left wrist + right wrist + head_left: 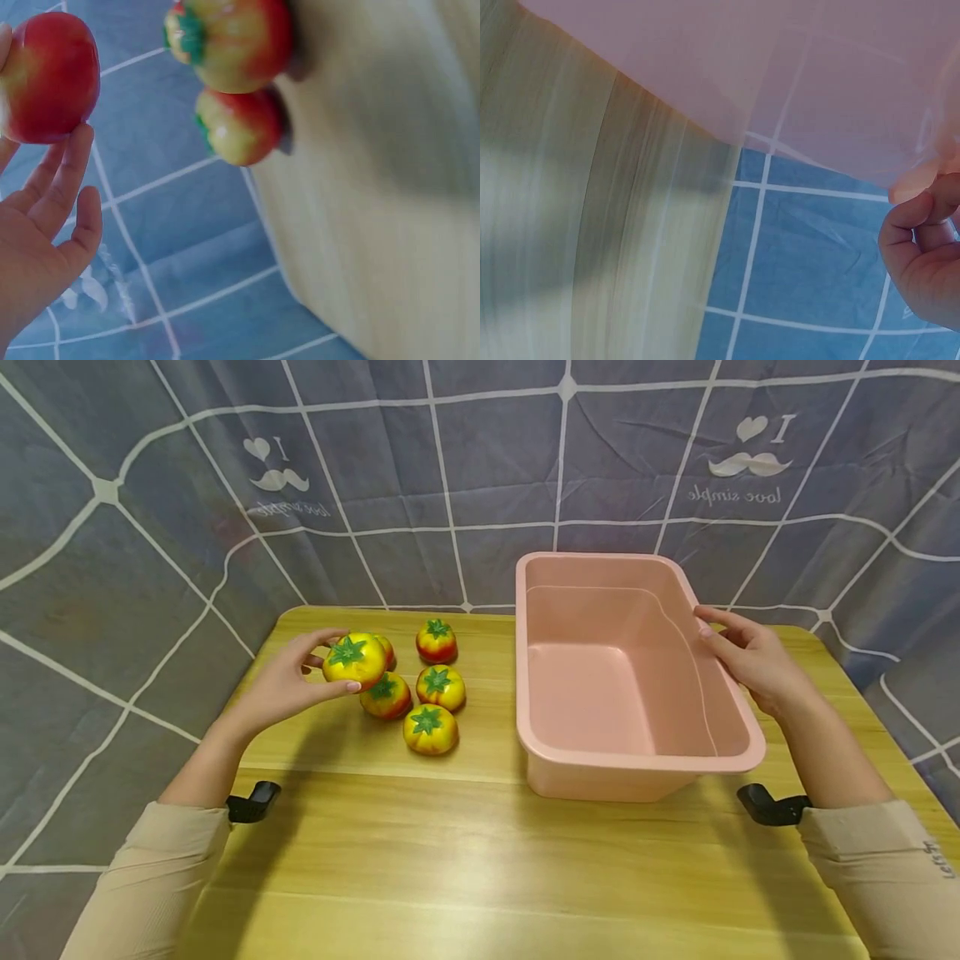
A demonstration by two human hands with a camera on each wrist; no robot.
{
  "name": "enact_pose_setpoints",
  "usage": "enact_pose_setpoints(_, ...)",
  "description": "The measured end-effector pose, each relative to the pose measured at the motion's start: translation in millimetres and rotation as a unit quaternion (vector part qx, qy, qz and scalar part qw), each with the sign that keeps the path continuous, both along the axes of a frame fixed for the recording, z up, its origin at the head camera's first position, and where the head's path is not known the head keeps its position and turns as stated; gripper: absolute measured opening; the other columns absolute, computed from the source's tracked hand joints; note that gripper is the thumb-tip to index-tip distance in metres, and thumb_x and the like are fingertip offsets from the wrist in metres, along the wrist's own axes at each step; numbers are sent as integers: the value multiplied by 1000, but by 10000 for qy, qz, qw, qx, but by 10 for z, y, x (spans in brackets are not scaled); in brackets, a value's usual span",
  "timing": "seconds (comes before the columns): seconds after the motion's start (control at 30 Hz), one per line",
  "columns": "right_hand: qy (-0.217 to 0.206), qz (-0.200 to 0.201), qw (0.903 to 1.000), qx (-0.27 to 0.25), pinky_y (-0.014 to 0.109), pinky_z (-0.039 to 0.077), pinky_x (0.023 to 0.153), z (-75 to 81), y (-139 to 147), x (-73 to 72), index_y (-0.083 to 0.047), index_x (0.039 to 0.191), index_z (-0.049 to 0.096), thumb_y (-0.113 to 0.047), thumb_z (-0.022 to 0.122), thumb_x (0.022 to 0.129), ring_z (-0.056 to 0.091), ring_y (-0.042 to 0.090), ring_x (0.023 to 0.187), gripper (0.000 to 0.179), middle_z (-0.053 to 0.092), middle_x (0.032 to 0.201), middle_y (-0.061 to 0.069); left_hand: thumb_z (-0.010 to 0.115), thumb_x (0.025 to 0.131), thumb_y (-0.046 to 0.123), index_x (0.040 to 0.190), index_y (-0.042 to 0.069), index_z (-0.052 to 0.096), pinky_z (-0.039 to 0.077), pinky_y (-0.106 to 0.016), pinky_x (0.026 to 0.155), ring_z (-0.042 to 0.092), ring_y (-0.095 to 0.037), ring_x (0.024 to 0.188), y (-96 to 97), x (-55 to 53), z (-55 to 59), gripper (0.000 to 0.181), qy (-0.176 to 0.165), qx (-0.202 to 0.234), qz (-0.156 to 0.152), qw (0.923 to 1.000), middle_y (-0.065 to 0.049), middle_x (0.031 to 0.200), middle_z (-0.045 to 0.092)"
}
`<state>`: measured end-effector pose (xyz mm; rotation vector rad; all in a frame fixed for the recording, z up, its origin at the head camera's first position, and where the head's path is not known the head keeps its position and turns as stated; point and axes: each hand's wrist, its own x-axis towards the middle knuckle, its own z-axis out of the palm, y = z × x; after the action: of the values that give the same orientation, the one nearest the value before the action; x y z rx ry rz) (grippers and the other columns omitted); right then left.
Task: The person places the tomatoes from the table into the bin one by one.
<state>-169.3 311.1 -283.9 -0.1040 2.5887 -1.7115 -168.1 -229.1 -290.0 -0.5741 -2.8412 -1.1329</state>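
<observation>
My left hand (283, 683) pinches a yellow-and-red tomato (363, 663) with a green star-shaped top between thumb and fingers, raised above the tabletop. In the left wrist view that tomato's red underside (54, 79) shows, with the curled fingers beside it. Several similar tomatoes stand below and to the right, such as the front one (431, 730) and the back one (437, 642); another is partly hidden behind the held tomato. My right hand (757, 662) grips the right rim of a pink plastic tub (637, 762), which has nothing inside. The right wrist view shows the tub's outer wall (675, 60) and bent fingers.
Everything stands on a light wooden table (420, 843). A grey-blue curtain (495, 468) with white grid lines hangs behind and on both sides. Black straps or mounts (253, 802) sit at both wrists.
</observation>
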Motion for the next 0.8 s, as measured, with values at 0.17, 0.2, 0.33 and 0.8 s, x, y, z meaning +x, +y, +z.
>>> enact_pose_setpoints(0.17,-2,28,10000,-47,19,51,55,3,3,11,-6,143,36,-16,50,97,60,4,65,49,57,80,-10,77,77,29,134,10,48,45,-47,83,53,-34,101,96,-110,129,67,226,-110,167,9995,-16,126,50)
enact_pose_setpoints(0.2,-16,24,10000,-36,20,52,55,4,3,13,-6,143,36,-17,50,97,60,4,65,50,57,81,-10,77,77,31,134,12,48,45,-47,82,53,-33,101,118,-129,151,66,225,-132,199,9995,-14,126,50)
enact_pose_setpoints(0.33,-100,-11,9999,38,19,52,56,9,-3,15,-4,144,33,-19,50,97,60,3,66,52,56,82,-10,76,77,36,133,15,49,47,-46,80,54,-32,100,222,-193,231,66,124,-149,226,9996,-11,130,49)
enact_pose_setpoints(0.8,-332,-116,9994,-15,20,52,61,35,-30,33,-9,145,32,-25,48,97,61,1,73,53,56,89,-16,76,75,43,136,18,46,49,-39,77,55,-26,96,860,-442,480,72,136,39,-257,9996,-8,125,49)
